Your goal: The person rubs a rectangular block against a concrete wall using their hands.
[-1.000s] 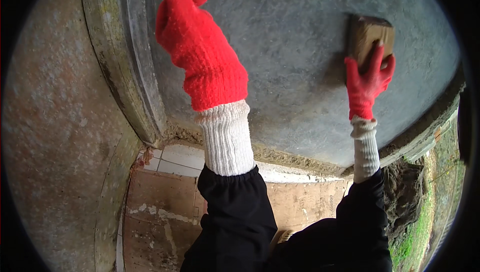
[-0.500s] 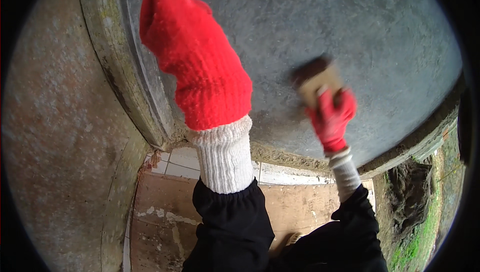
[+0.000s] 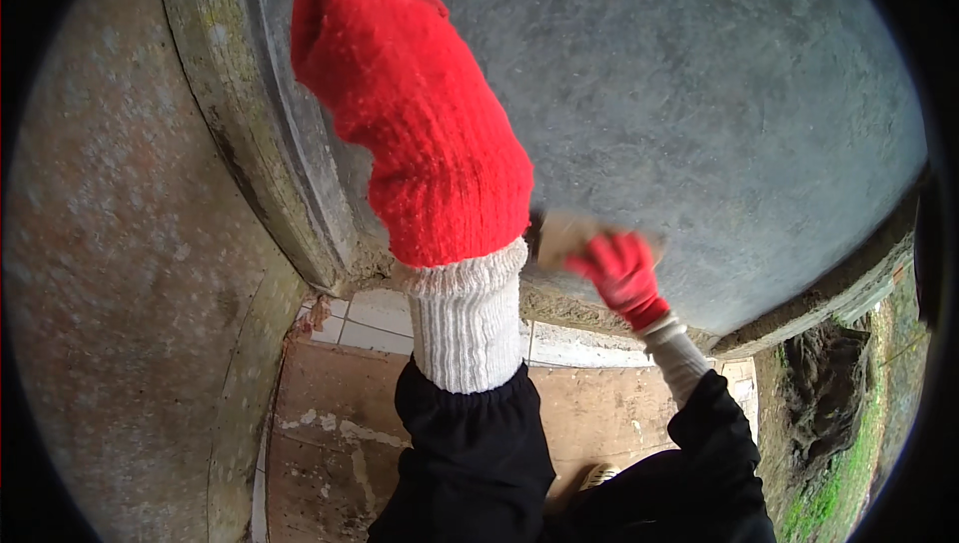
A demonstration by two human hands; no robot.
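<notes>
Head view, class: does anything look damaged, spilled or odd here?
The rough brown lower edge looks crumbly against the smooth grey cement-like surface it borders. Pale irregular patches mar the flat brown floor; whether spills or wear, I cannot tell.

Apparent building site open to outdoors, grey cement-like surface (image 3: 699, 93) far, mottled wall (image 3: 110, 213) left, white tiles (image 3: 376, 312) near, green grass (image 3: 814, 511) right

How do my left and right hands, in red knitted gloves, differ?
The left hand in a red knitted glove appears larger; the right hand in its red glove, smaller. The left hand crosses the top edge, its grip unclear; the right hand sits lower, holding a tan rectangular block. The left hand is sharper, the right hand blurred. Both wear off-white ribbed cuffs and black sleeves.
</notes>
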